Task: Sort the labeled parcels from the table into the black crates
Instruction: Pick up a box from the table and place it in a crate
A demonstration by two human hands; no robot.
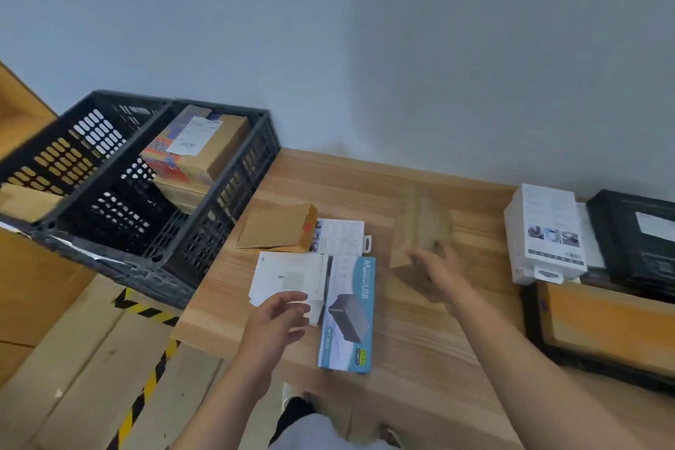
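Observation:
Two black crates stand left of the wooden table (420, 340). The far-left crate (54, 157) shows no parcels. The nearer crate (233, 194) holds stacked cardboard parcels (215, 146) with a white label. On the table lie a brown cardboard box (277, 228), a flat white pack (341, 236), a white box (288, 276) and a blue USB box (349, 310). My left hand (277, 318) hovers over the white box's near corner, its fingers loosely curled and holding nothing. My right hand (434, 267) grips the near edge of a motion-blurred brown parcel (420, 226).
At the table's right end are stacked white retail boxes (548, 234), a black box (635, 237) and a black-framed orange case (602, 325). A grey wall runs behind the table. Cardboard sheets and yellow-black hazard tape (146, 310) cover the floor at the left.

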